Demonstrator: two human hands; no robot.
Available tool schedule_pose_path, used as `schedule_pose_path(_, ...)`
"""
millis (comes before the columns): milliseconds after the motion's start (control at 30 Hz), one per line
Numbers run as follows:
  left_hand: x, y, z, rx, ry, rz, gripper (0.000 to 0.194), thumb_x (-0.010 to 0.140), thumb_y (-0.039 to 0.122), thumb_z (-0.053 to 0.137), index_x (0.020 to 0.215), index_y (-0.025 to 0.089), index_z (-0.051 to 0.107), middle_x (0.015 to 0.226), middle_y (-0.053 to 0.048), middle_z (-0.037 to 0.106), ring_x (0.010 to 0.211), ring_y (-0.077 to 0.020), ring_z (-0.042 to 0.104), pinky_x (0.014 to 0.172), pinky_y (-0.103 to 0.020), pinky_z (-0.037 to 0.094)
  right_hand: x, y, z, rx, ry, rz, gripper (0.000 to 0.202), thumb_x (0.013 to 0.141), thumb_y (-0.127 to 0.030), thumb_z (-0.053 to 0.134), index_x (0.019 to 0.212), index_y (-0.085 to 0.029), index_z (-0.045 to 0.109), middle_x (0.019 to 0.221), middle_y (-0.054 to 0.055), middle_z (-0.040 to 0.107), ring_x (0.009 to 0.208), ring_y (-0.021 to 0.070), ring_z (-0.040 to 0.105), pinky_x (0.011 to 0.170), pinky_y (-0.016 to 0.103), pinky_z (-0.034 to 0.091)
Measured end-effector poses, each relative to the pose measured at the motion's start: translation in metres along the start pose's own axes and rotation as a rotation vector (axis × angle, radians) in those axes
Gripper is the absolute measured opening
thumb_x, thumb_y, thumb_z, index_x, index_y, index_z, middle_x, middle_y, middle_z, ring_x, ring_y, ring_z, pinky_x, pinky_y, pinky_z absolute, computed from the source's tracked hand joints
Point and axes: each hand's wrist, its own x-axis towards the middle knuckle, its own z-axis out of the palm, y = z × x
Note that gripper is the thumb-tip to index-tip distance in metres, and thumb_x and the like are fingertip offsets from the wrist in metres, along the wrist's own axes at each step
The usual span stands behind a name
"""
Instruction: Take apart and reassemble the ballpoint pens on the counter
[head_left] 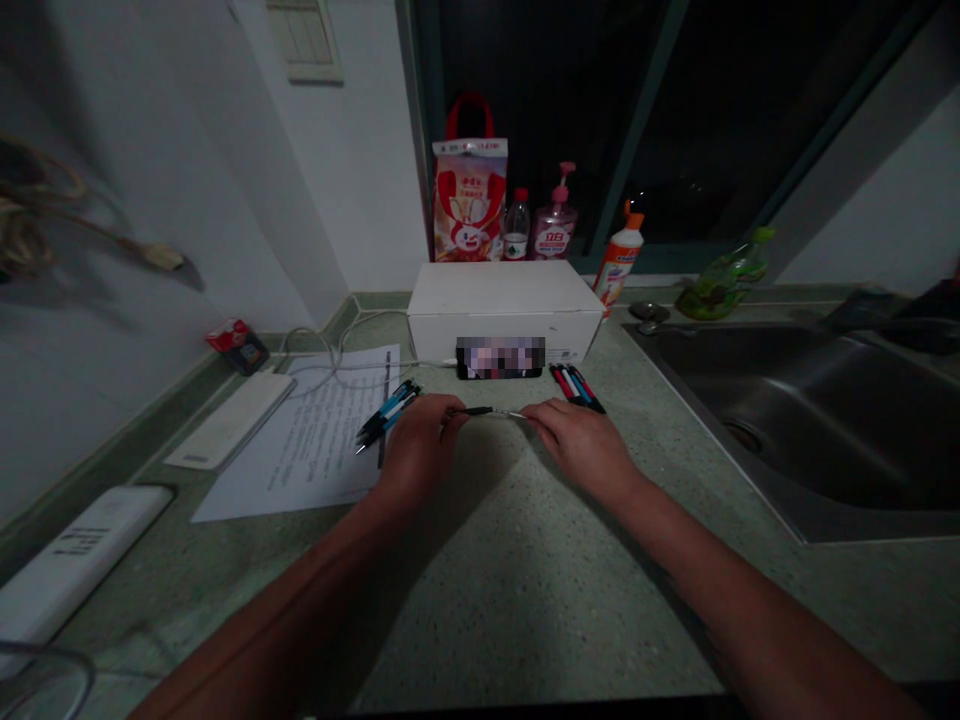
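Note:
Above the middle of the counter (480, 600), my left hand (421, 440) pinches one end of a thin pen (477, 411), whose black part shows beside the fingers. My right hand (581, 440) closes on its other, pale slim end, perhaps a refill or tip. Between the hands the pen runs roughly level; whether its parts are joined I cannot tell. Left of my left hand, several blue, black and white pens (386, 412) lie on a printed sheet (315, 440). More pens (576, 386), in red, blue and black, lie just beyond my right hand.
A phone (500, 360) with a cable leans against a white box (506, 300). Bottles, including a pink pump bottle (553, 230), stand behind. On the left are a white power bank-like slab (232, 420) and a power strip (75, 550); a steel sink (802, 525) lies right.

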Motion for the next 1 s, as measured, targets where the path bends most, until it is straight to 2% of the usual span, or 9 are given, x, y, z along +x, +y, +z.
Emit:
schedule_pose_path(200,-0.004,0.001,0.004,-0.021,-0.102,0.078,0.014,0.091,0.020,0.060,0.097,0.021,0.073,0.095,-0.006,0.074,0.090,-0.0246,0.066,0.083,-0.039,0.051,0.000,-0.004,0.005,0.066,-0.022,-0.056,0.022,0.102,-0.022,0.056,0.117,-0.023,0.072,0.106,0.007,0.076,0.101,0.0249,0.071,0.087,0.038,0.053)
schedule_pose_path(400,-0.006,0.011,0.007,-0.208,-0.181,-0.103,0.014,0.091,0.022,0.059,0.088,0.021,0.073,0.084,-0.004,0.075,0.078,-0.0216,0.067,0.073,-0.035,0.053,-0.002,-0.008,0.015,0.291,0.042,-0.001,0.008,0.095,-0.019,0.067,0.100,-0.022,0.072,0.096,0.006,0.075,0.094,0.0222,0.069,0.083,0.036,0.053)
schedule_pose_path(500,-0.005,0.011,0.007,-0.287,-0.222,-0.149,0.017,0.090,0.024,0.058,0.078,0.022,0.070,0.076,-0.003,0.074,0.072,-0.0206,0.066,0.067,-0.034,0.052,-0.002,-0.008,0.015,0.332,0.051,0.007,0.007,0.094,-0.020,0.067,0.098,-0.022,0.071,0.096,0.005,0.075,0.092,0.0219,0.069,0.083,0.037,0.052)
schedule_pose_path(667,-0.005,0.009,0.008,-0.344,-0.206,-0.149,0.008,0.086,0.021,0.063,0.085,0.023,0.070,0.080,-0.004,0.076,0.073,-0.0206,0.067,0.066,-0.035,0.054,-0.002,-0.009,0.012,0.388,0.048,0.055,0.007,0.093,-0.023,0.067,0.096,-0.023,0.073,0.093,0.005,0.077,0.087,0.0214,0.071,0.079,0.035,0.053)
schedule_pose_path(900,-0.007,0.002,0.010,-0.207,-0.158,-0.029,0.011,0.085,0.018,0.063,0.087,0.023,0.073,0.086,-0.006,0.074,0.079,-0.0213,0.067,0.074,-0.038,0.054,-0.003,-0.014,0.008,0.416,-0.024,0.056,0.020,0.100,-0.021,0.053,0.101,-0.023,0.073,0.093,0.004,0.078,0.086,0.0201,0.072,0.078,0.034,0.052)
schedule_pose_path(1000,-0.008,0.000,0.012,-0.222,-0.154,-0.014,0.011,0.086,0.019,0.063,0.089,0.022,0.073,0.087,-0.006,0.074,0.081,-0.0213,0.068,0.075,-0.037,0.055,-0.003,-0.014,0.006,0.436,-0.030,0.073,0.016,0.098,-0.023,0.055,0.101,-0.022,0.071,0.090,0.004,0.077,0.083,0.0196,0.071,0.075,0.033,0.051)
